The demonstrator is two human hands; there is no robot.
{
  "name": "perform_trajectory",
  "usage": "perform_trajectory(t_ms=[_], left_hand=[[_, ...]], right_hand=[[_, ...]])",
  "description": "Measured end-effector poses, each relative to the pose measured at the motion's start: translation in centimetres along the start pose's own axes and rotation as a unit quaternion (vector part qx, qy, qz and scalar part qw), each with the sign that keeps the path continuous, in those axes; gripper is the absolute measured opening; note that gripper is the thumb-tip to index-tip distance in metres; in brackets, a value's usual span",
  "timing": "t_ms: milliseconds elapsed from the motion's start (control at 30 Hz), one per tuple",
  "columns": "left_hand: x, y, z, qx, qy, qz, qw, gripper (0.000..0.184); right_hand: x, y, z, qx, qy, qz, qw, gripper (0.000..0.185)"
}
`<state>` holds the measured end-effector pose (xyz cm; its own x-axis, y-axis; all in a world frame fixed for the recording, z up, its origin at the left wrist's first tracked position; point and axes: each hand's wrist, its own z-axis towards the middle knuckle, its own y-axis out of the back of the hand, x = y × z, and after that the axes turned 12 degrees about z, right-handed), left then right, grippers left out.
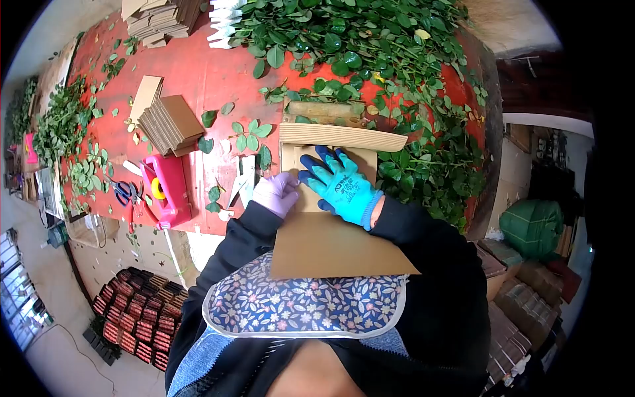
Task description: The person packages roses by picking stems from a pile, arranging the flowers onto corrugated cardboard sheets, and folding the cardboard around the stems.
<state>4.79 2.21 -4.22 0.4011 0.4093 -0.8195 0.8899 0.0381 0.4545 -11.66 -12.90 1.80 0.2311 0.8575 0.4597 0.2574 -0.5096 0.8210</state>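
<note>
A brown cardboard sheet point(337, 248) lies in front of me, its near end overhanging the table edge above my floral apron. At its far end is a ribbed cardboard flap point(344, 137), raised across the width. My left hand point(276, 194), in a thin purple glove, has its fingers curled in at the sheet's left edge. My right hand point(340, 188), in a teal work glove with dark blue fingertips, lies flat on the sheet with fingers spread. Just left of my left hand is a white-handled tool point(243, 182), partly covered.
Leafy rose stems point(423, 79) cover the table's back and right. On the left lie stacked cardboard pieces point(173, 124), a pink tape dispenser point(169, 192) and scissors point(126, 193). More cardboard point(162, 20) is piled at the back. Bundled stacks point(142, 314) stand lower left.
</note>
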Motion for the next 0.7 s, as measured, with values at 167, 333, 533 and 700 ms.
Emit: perform_trajectory(t_ms=[167,333,533,700], left_hand=[[-0.3,0.4,0.3,0.015,0.01,0.042,0.999,0.024],[-2.9,1.7,1.4,-0.051,-0.104,0.184,0.976,0.046],[-3.2,1.2,2.6,-0.008,-0.119,0.204,0.972,0.08],[-3.3,1.4,2.9,0.014,-0.093,0.261,0.961,0.083]], right_hand=[[0.0,-0.7,0.0,-0.019,-0.007,-0.009,1.0,0.061],[-0.1,-0.3,0.0,-0.015,-0.006,0.009,1.0,0.062],[-0.6,-0.3,-0.3,-0.054,0.019,-0.02,0.998,0.062],[0.2,2.7,-1.9,-0.13,0.01,0.333,0.934,0.059]])
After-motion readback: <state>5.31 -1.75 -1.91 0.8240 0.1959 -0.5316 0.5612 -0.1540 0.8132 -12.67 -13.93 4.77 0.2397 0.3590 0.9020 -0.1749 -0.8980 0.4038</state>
